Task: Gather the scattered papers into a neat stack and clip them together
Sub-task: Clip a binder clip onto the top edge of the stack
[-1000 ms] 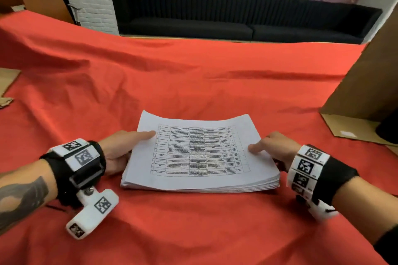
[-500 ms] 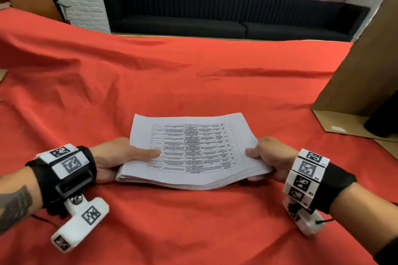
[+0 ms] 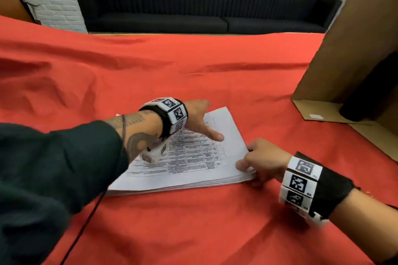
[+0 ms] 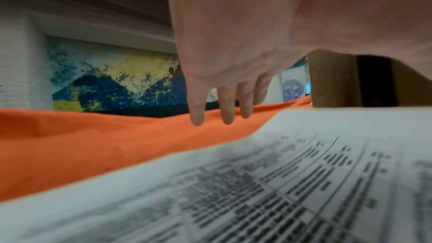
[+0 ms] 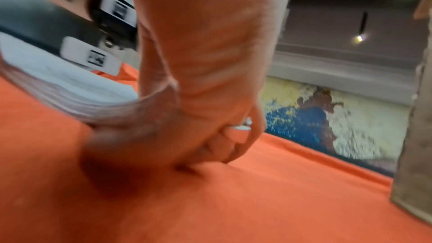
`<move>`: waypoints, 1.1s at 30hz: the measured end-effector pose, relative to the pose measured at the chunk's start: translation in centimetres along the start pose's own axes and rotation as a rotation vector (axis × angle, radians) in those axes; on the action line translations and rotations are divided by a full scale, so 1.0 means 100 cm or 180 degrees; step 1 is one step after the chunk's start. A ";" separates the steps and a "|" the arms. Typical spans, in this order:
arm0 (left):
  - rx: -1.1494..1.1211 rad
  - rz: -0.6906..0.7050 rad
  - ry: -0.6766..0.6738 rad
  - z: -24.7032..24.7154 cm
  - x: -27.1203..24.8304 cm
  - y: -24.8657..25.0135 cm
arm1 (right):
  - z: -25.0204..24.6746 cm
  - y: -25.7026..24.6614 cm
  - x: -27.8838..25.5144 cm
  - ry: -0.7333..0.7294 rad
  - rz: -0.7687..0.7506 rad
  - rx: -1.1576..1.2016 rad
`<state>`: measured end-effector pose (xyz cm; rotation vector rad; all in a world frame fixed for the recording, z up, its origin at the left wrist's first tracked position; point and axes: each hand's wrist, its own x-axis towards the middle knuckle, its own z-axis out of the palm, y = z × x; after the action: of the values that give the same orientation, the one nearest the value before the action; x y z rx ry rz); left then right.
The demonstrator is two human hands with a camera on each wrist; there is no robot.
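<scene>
Paper is what your right hand (image 3: 261, 160) has hold of: thumb on top, fingers curled under, pinching the near right corner of the stack (image 3: 189, 157). The right wrist view is blurred, but it seems to show that corner bowed upward in the pinch, so the sheets there are lifted slightly off the red cloth (image 3: 193, 221).

Your left hand (image 3: 199, 119) reaches across the stack with fingers straight and spread, holding nothing; the left wrist view shows the fingertips (image 4: 211, 114) hanging past the far edge, over cloth, apart from the paper.

From the stack outward: its long axis runs from near left to far right, skewed to you, and the sheet edges look fairly even. Your right hand is the nearer one for steadying, while the left is free to fetch.

No clip shows anywhere, so clipping is not yet done. Right of the stack stands an open cardboard box (image 3: 355, 60); a dark shape sits inside it, but what it is cannot be told.
</scene>
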<state>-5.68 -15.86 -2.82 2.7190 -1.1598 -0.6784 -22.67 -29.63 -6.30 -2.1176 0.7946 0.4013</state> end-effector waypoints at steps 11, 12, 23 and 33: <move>0.0644 0.0386 -0.0099 0.026 0.049 0.045 | -0.137 0.108 -0.054 0.0371 0.0776 -0.2922; 0.0698 0.0369 -0.0145 0.028 0.049 0.046 | -0.135 0.118 -0.053 0.0279 0.0883 -0.2977; 0.0658 0.0269 0.0061 0.026 0.029 0.050 | -0.101 0.103 -0.016 0.1195 -0.0411 -0.1844; -0.2811 0.0853 -0.0805 0.020 -0.013 0.074 | -0.043 0.026 -0.001 0.2444 -0.3149 -0.0254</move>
<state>-12.21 -20.00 -2.15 1.7499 -0.9214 -1.1638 -24.48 -34.22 -5.11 -2.4348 0.0203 -0.9503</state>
